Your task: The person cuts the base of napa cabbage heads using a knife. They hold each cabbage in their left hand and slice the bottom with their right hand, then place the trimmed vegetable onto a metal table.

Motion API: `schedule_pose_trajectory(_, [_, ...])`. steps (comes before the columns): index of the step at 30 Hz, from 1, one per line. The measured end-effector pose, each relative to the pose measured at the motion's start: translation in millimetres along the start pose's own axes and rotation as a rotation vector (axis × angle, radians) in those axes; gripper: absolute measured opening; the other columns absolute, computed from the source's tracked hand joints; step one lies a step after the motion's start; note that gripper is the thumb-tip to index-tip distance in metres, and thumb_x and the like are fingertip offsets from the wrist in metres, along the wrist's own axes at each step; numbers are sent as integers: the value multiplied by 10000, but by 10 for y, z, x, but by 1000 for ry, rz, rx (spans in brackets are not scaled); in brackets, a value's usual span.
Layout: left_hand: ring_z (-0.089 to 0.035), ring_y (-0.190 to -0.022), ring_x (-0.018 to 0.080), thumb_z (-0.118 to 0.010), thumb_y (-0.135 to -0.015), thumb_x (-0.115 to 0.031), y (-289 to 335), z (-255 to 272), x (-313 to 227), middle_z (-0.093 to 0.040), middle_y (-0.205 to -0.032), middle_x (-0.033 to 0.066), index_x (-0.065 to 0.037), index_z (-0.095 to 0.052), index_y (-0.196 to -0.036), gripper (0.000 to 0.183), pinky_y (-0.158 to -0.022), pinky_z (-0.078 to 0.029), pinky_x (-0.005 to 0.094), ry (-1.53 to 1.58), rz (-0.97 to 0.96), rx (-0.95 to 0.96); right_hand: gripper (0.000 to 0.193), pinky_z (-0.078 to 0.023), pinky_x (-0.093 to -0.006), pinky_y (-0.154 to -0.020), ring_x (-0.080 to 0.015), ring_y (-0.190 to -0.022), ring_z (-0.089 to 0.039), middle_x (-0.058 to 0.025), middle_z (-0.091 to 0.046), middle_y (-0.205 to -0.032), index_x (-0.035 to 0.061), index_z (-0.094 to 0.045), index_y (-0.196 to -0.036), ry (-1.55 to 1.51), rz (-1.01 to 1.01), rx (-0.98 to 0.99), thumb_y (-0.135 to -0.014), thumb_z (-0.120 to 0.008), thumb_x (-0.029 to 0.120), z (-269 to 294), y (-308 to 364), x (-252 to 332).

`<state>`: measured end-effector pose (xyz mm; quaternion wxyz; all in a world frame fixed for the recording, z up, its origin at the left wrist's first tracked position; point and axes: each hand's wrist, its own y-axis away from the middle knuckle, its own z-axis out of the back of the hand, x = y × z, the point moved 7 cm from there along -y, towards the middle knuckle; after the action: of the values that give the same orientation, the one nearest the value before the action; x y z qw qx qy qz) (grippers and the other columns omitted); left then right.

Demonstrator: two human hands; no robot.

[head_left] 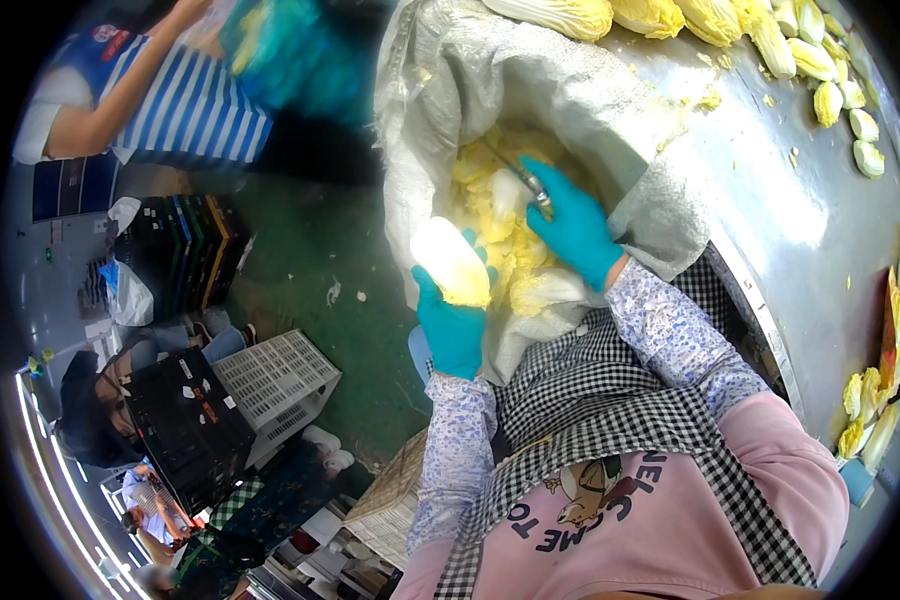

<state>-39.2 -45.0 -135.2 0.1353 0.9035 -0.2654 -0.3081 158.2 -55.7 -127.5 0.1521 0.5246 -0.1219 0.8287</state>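
My left hand point(452, 325), in a teal glove, is wrapped round a napa cabbage point(452, 258) with a bright white base and yellow leaf tips. To its right, my right hand point(573, 220), gloved alike, grips a knife point(536, 186) by its handle. The narrow blade points up and left, apart from the cabbage. Both hands are over the mouth of a white woven sack point(420, 110). Inside the sack lie loose yellow and white cabbage leaves point(510, 225).
A metal table point(770, 190) curves along the right, with several napa cabbages point(710, 20) at its far edge and more at the right rim. White crates point(280, 375), black crates point(185, 425) and a stack of dark crates point(185, 250) stand left. A person in a striped apron point(195, 105) works at the upper left.
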Motion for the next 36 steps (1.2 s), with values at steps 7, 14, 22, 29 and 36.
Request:
schedule_pose_trajectory(7, [-486, -1200, 280, -525, -912, -458, 59, 152, 8, -452, -1367, 93, -100, -338, -1408, 640, -939, -451, 497, -308, 4, -28, 440, -483, -284, -827, -129, -919, -598, -79, -629, -1083, 136, -482, -1329, -507, -278, 387, -907, -592, 199, -215, 211, 323])
schedule_pose_trajectory(14, [-472, -1229, 260, -543, -926, -348, 9, -65, 9, -441, -1371, 127, -34, -339, -1401, 605, -990, -434, 394, -456, -56, 117, 548, -495, -291, -787, -138, -894, -583, -76, -625, -1045, 67, -465, -1311, -552, -287, 527, -835, -674, 239, -357, 332, 316])
schedule_pose_trajectory(22, [-515, -1181, 268, -508, -951, -310, -54, -19, 30, -478, -1336, 135, -27, -375, -1376, 527, -988, -439, 384, -320, -12, -43, 504, -496, -324, -765, -182, -869, -600, -119, -621, -963, 51, -483, -1236, -394, -231, 364, -780, -657, 173, -362, 289, 160])
schedule_pose_trajectory(29, [-587, -1005, 235, -387, -958, -492, -75, 201, 90, -553, -1214, 125, -109, -373, -1388, 576, -838, -511, 403, -147, 96, 24, 554, -500, -336, -783, -211, -888, -619, -133, -626, -1018, 94, -464, -1301, 2, -58, 76, -796, -668, 195, -136, 80, -15])
schedule_pose_trajectory(36, [-547, -1075, 260, -458, -918, -517, -29, 233, 177, -504, -1284, 104, -125, -336, -1413, 643, -904, -470, 425, -24, 153, 27, 733, -486, -328, -862, -202, -1002, -599, -106, -568, -1237, 135, -342, -1421, -545, -200, 541, -803, -709, 277, -408, 279, 284])
